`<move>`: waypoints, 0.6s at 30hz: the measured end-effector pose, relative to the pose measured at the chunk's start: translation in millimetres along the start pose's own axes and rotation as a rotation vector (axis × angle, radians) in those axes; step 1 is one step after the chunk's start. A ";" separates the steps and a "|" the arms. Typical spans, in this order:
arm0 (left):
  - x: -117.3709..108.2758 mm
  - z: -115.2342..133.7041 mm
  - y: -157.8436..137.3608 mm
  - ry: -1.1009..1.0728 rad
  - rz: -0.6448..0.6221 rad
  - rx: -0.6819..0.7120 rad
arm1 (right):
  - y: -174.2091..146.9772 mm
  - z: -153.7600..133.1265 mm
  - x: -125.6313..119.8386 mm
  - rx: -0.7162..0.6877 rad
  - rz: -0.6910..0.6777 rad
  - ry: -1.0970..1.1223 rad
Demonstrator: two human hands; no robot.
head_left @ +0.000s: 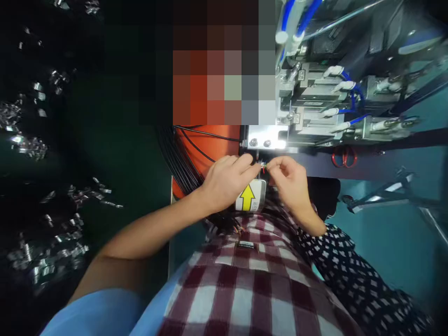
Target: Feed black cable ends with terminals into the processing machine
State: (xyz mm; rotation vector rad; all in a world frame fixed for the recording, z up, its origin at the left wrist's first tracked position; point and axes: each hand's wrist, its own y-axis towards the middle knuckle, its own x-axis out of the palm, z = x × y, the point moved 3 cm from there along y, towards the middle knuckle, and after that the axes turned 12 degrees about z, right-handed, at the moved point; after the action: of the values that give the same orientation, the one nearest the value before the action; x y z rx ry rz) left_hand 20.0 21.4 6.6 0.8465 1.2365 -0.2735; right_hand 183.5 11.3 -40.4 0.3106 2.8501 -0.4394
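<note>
Thin wires (263, 166), with small white, green and red bits, show between my fingertips in front of the machine. My left hand (227, 182) is closed in a pinch at their left side. From the right, the thumb and forefinger of my right hand (290, 179) pinch the other side. How the wires run inside the fingers is hidden. Beside and under my left wrist passes a bundle of black cables (180, 163). Loose cable ends (240, 227) lie against my checked apron (245, 280). Just below the hands is a white label with a yellow arrow (247, 197).
An orange surface (206, 144) lies behind my left hand. At upper right stand metal machine blocks (315, 107) with blue tubes (355, 93). Red-handled scissors (345, 157) rest on the grey ledge. Shiny metal scraps (31, 256) lie at far left.
</note>
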 end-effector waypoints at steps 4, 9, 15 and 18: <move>2.9 -1.9 -1.8 -0.061 -0.016 0.003 | -2.4 -6.8 -15.2 -0.115 0.088 -0.150; 5.0 -3.1 -4.0 -0.066 -0.038 -0.018 | -7.8 -16.6 -9.4 -0.303 0.155 -0.188; 4.3 -2.4 -3.4 -0.055 0.008 -0.011 | -9.0 -17.4 -1.7 -0.475 0.203 -0.235; 4.0 -2.3 -2.4 -0.063 0.008 -0.015 | -8.8 -12.0 -3.2 -0.453 0.185 -0.244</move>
State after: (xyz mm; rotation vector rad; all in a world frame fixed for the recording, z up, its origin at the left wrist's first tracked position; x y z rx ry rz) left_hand 18.2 22.4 1.7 0.8243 1.1746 -0.2822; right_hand 182.0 6.4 -26.1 0.3940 2.5560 0.1933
